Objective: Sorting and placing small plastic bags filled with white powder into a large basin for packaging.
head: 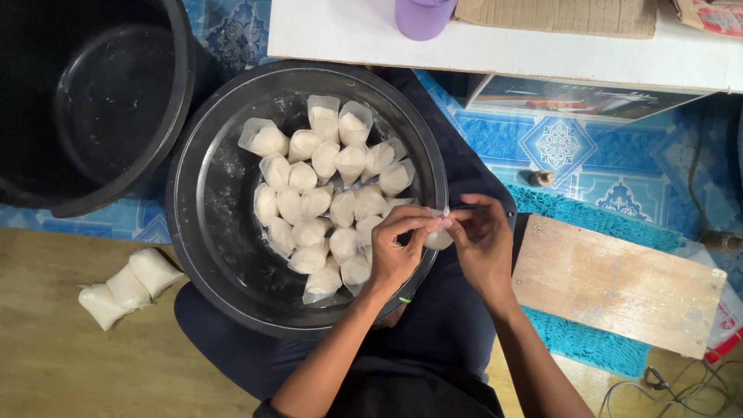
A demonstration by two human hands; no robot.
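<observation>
One small clear bag of white filling [439, 238] is pinched at its top between both hands, just over the near right rim of a black basin [203, 232]. Left hand [395, 248] and right hand [481, 241] press their fingertips together on the bag's neck. Many similar filled bags [325, 193] lie heaped in the basin. Three more bags [128, 286] rest on the floor to the left, below a black bucket [93, 101]. To the right lies a wooden board [619, 282] on a turquoise mat [588, 352].
</observation>
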